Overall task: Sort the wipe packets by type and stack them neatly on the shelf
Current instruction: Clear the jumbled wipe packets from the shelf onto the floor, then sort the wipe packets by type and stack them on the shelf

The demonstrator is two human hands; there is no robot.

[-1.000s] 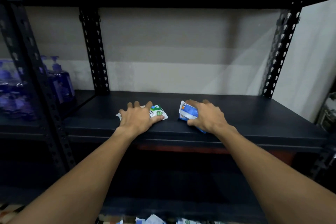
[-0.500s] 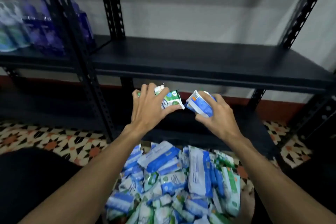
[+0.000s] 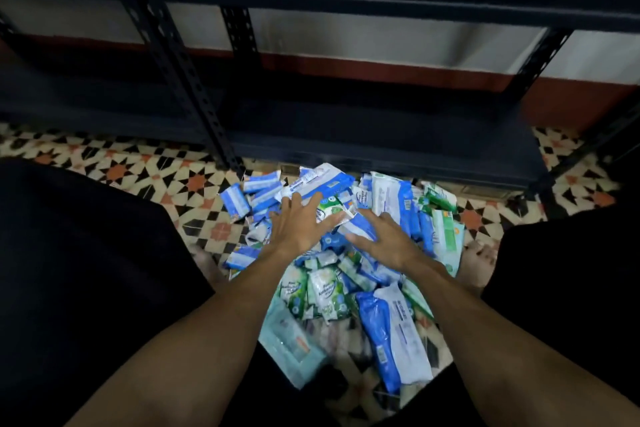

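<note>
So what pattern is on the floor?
The floor has black, cream and orange star-patterned tiles, seen best in the head view.

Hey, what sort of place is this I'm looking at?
Likely a storeroom or shop stock area: dark slotted metal shelving, a big loose heap of wipe packets waiting to be sorted, and a patterned tile floor.

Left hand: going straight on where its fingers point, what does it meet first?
Likely the big white-and-blue packet just past the left hand; depth unclear, fingertips may already touch it.
</note>
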